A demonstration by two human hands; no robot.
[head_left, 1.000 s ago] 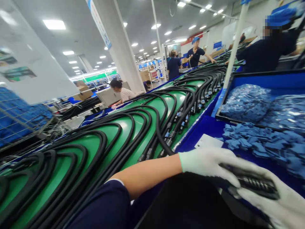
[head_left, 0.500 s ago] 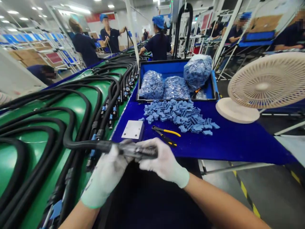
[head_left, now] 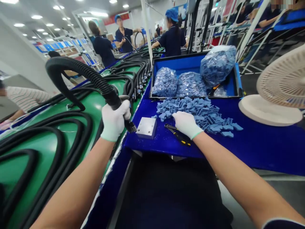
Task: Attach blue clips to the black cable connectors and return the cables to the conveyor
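Observation:
My left hand (head_left: 115, 119), in a white glove, is closed round the end of a black corrugated hose (head_left: 82, 71) that arches up and left over the green conveyor (head_left: 47, 140). The hose's tip points down at a small grey metal block (head_left: 147, 127) on the blue table (head_left: 250, 143). My right hand (head_left: 187, 123), also gloved, rests on the near edge of a pile of small blue plastic pieces (head_left: 197, 111), its fingers curled down among them; what they grip is hidden. Yellow-handled pliers (head_left: 178, 135) lie just under that hand.
Several black hoses lie in loops along the conveyor. A blue tray (head_left: 194, 63) at the back of the table holds bags of blue pieces (head_left: 218, 63). A white fan (head_left: 281, 89) stands at the right. Other workers in dark uniforms stand further along the line.
My right hand has let go of the hose end and moved to the blue pile. My left hand has lifted the hose upright. The view has swung slightly right.

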